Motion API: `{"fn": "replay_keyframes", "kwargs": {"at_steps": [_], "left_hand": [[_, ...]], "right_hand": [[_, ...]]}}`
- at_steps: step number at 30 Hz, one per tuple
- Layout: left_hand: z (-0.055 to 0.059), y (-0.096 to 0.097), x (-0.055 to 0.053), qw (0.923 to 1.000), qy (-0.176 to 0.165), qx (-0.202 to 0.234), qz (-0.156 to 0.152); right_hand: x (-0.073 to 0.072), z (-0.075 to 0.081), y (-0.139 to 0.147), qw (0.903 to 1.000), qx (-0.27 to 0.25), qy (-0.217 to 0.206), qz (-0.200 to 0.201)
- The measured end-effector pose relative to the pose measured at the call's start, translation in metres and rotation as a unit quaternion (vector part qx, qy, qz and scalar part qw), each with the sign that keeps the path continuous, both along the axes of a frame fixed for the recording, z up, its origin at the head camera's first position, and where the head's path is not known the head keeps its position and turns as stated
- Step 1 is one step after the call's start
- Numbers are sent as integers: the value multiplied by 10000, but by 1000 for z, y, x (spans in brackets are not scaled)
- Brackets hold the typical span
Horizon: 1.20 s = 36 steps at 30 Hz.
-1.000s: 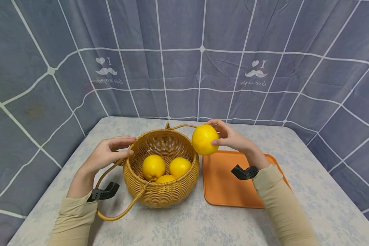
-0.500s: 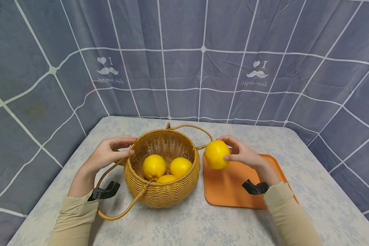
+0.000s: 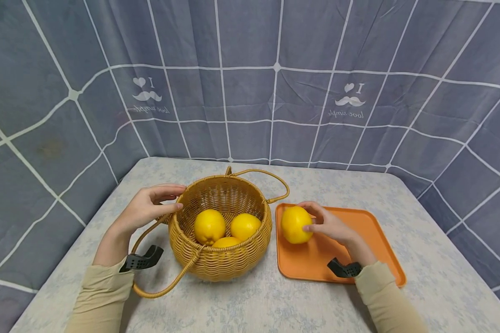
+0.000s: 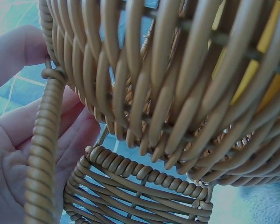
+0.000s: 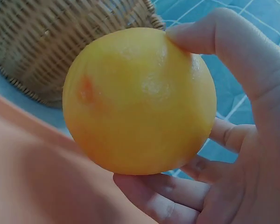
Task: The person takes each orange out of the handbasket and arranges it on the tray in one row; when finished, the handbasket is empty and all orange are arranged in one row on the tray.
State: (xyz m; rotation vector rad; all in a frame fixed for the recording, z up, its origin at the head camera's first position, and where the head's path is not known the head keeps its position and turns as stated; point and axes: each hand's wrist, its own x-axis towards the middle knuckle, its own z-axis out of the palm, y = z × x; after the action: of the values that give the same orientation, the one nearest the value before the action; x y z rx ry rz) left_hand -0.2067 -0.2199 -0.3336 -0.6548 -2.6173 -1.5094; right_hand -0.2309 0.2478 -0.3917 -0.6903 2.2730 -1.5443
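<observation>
My right hand [image 3: 331, 227] grips a round yellow orange [image 3: 296, 225], thumb on one side and fingers on the other. The orange is over the left part of an orange tray [image 3: 346, 259]; I cannot tell whether it touches the tray. In the right wrist view the orange [image 5: 140, 102] fills the middle, thumb at its top. At the left, my left hand [image 3: 146, 208] holds the rim of a round wicker basket [image 3: 221, 268]. The left wrist view has fingers [image 4: 79, 126] against the basket's outer weave [image 4: 144, 93]. Inside the basket lie three more oranges [image 3: 209, 226].
One looped basket handle [image 3: 162, 292] hangs down at the front left, near the left wrist. The other handle [image 3: 271, 173] sticks out at the back right, close to the tray. A grey-blue checked curtain [image 3: 250, 92] encloses the pale patterned table [image 3: 250, 305].
My right hand has carried the orange from beside the basket's right rim, right and down over the tray's left part. The left hand has stayed on the basket.
</observation>
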Motion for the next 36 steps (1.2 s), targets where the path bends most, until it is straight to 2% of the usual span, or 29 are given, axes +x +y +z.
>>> {"fn": "replay_keyframes", "kwargs": {"at_steps": [6, 11, 15, 21, 29, 36], "left_hand": [[0, 0, 0, 10000, -71, -6, 20], [1, 2, 0, 10000, -80, 4, 19], [1, 2, -1, 10000, -58, 11, 23], [1, 0, 0, 9999, -132, 0, 97], [1, 1, 0, 9999, -121, -20, 93], [1, 0, 0, 9999, -129, 13, 56]], "right_hand": [[-1, -17, -1, 9998, -135, -99, 55], [-3, -25, 0, 9993, -287, -174, 186], [-4, -27, -1, 9994, -275, -135, 152], [-3, -28, -4, 9999, 91, 78, 46], [-5, -32, -7, 9986, 170, 376, 338], [-4, -32, -9, 9986, 94, 325, 419]]}}
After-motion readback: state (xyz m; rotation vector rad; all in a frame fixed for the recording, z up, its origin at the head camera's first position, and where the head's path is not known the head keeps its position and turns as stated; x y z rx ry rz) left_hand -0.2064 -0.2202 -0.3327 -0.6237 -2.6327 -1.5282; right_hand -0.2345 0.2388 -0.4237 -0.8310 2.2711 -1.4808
